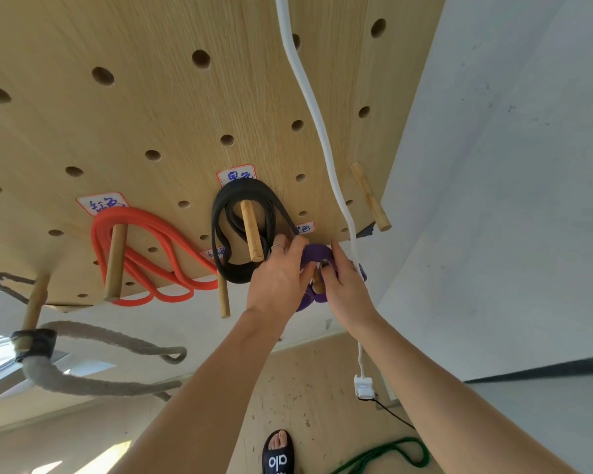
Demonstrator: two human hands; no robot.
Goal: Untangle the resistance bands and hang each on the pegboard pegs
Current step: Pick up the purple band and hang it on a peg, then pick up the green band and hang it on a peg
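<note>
Both hands' fingers [326,266] pinch purple band [314,253] btwn them, at peg [318,287].

Legible markings are few. On the black slide sandal [278,455] on my foot, white letters on the strap read "alo", seen upside down from my position.

The light wooden pegboard [158,107] carries four small white paper labels with red borders and blue handwriting. One label [103,204] sits above the orange band's peg; a second [237,174] sits above the black band's peg; a third [303,228] sits beside my left hand; a fourth [214,253] lies partly hidden behind the black band. The handwriting on all four appears to be Chinese characters, too blurred for me to read.
</note>
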